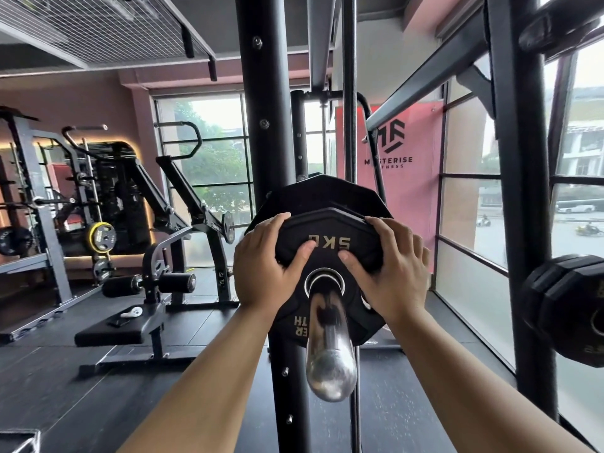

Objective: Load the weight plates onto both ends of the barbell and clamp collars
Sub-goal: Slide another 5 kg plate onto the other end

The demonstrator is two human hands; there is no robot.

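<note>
Both sides held | our left hand (pixel 264 259) at 10 o'clock and right hand (pixel 390 268) at 2 curl round the small plate (pixel 328 228) | plate is on the bar (pixel 330 354), by the big plate (pixel 323 191) | we should push evenly, keeping it straight.

Barbell sleeve (pixel 330 341) blurred, stacked plates (pixel 568 308) edge-cropped

Gym: rack uprights (pixel 264 125), plate-loaded machines (pixel 108 204), padded bench (pixel 114 331), stored plates (pixel 568 308), fitness banner (pixel 405 152).
</note>
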